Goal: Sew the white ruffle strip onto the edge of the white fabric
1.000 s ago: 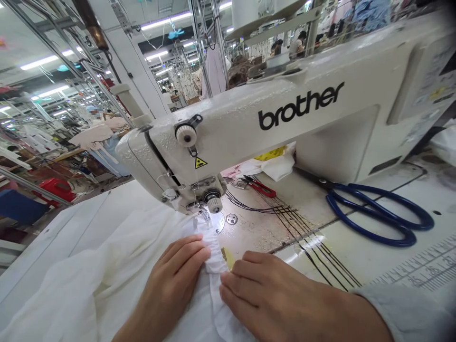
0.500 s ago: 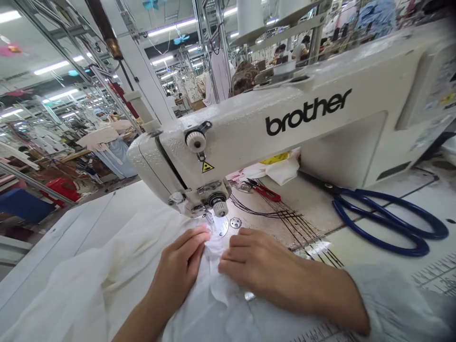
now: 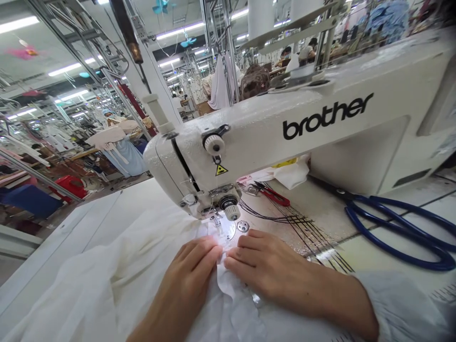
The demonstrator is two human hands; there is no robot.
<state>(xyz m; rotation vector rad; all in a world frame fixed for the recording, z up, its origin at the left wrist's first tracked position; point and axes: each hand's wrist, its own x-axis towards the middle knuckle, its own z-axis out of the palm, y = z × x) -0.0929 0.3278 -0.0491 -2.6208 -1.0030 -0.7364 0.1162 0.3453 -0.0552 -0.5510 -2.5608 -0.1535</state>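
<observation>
White fabric (image 3: 117, 266) is spread over the sewing table and runs under the presser foot (image 3: 218, 222) of a cream "brother" sewing machine (image 3: 285, 128). My left hand (image 3: 188, 280) lies flat on the cloth just left of the needle, fingers stretched forward and together. My right hand (image 3: 263, 266) presses the cloth's gathered edge just right of it, fingers extended and nearly touching the left fingertips. Both hands sit right in front of the lit needle plate (image 3: 231, 232).
Large blue-handled scissors (image 3: 402, 228) lie on the table at the right. Small red-handled snips (image 3: 274, 194) and a folded white cloth (image 3: 290, 173) rest behind the needle. Black guide lines (image 3: 302, 223) cross the table. Other workstations and people fill the background at left.
Both hands have slid forward with the cloth toward the presser foot, and the fingertips have drawn closer together. The camera view has drifted, so the machine appears further right.
</observation>
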